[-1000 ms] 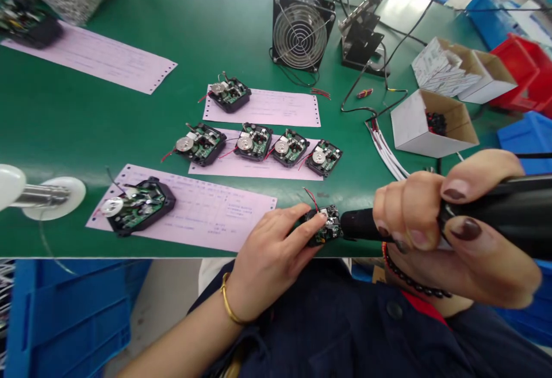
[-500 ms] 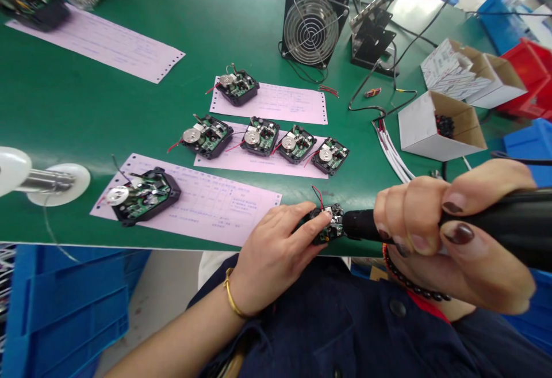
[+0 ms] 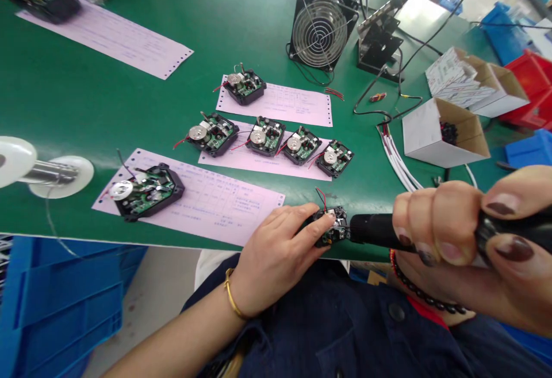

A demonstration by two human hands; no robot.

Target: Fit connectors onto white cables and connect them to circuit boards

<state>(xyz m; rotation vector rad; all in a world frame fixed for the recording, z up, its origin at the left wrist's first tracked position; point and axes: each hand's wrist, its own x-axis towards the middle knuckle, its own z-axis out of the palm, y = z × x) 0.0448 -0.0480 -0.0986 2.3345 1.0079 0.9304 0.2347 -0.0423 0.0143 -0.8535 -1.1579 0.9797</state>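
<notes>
My left hand (image 3: 276, 254) pinches a small black circuit module (image 3: 331, 229) with red and black wires at the near edge of the green table (image 3: 129, 107). My right hand (image 3: 470, 245) is wrapped round a black electric screwdriver (image 3: 375, 229) whose tip rests on that module. Several alike modules (image 3: 269, 136) with round metal discs lie in a row on a pink paper sheet just beyond. A larger module (image 3: 146, 191) lies on another pink sheet to the left.
A black wire-guard fan (image 3: 321, 27) and a black stand (image 3: 379, 47) sit at the back. Open cardboard boxes (image 3: 444, 133) and white cables (image 3: 399, 162) lie right. A white lamp base (image 3: 60, 174) is left; blue crates (image 3: 60, 303) are below.
The view has shifted slightly, so everything sits a little further right. Both hands keep their hold on the module and the screwdriver.
</notes>
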